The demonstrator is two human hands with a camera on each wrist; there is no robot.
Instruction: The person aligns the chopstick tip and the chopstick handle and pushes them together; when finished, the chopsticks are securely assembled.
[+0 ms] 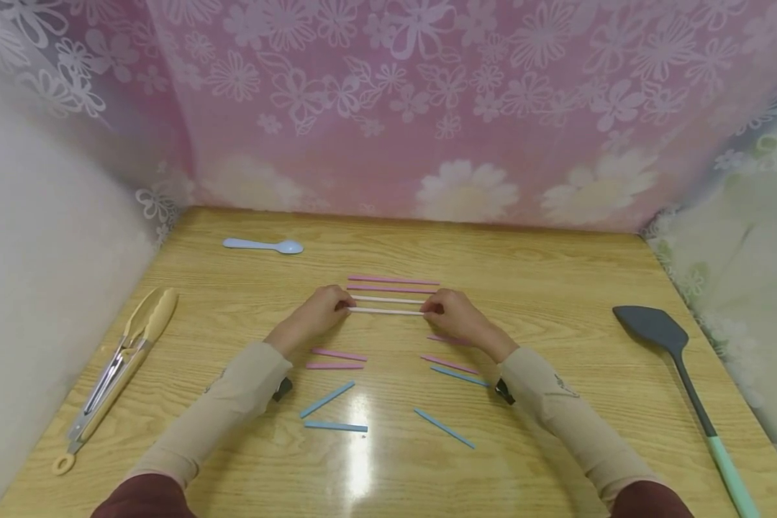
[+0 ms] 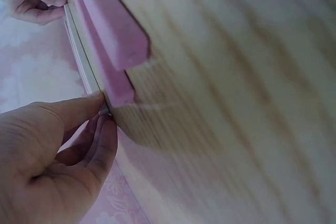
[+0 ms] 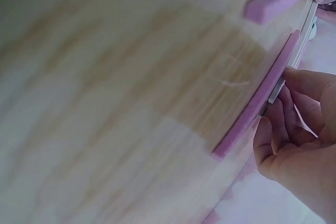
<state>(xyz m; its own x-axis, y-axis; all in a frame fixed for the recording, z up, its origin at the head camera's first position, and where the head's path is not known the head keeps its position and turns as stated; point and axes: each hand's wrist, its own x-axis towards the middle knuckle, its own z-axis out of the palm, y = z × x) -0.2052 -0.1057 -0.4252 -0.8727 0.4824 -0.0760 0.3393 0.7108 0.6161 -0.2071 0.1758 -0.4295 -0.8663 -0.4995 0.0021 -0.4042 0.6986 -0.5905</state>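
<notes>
A thin white stick (image 1: 385, 311) lies crosswise between the two hands. My left hand (image 1: 324, 309) pinches its left end between thumb and fingertips, also seen in the left wrist view, where the hand (image 2: 58, 150) is large. At the other end my right hand (image 1: 460, 316) pinches the stick, its fingers (image 3: 304, 85) curled at the tip in the right wrist view. Just beyond lies a second white stick (image 1: 393, 300), roughly parallel. Two long pink sticks, a nearer one (image 1: 391, 289) and a farther one (image 1: 393, 280), lie behind it in the same direction.
Shorter pink sticks (image 1: 334, 366) and blue sticks (image 1: 335, 426) lie scattered nearer on the left, with more pink (image 1: 449, 365) and blue ones (image 1: 444, 428) on the right. Tongs (image 1: 119, 367) lie far left, a light-blue spoon (image 1: 262, 245) at the back, a dark spatula (image 1: 660, 334) at right.
</notes>
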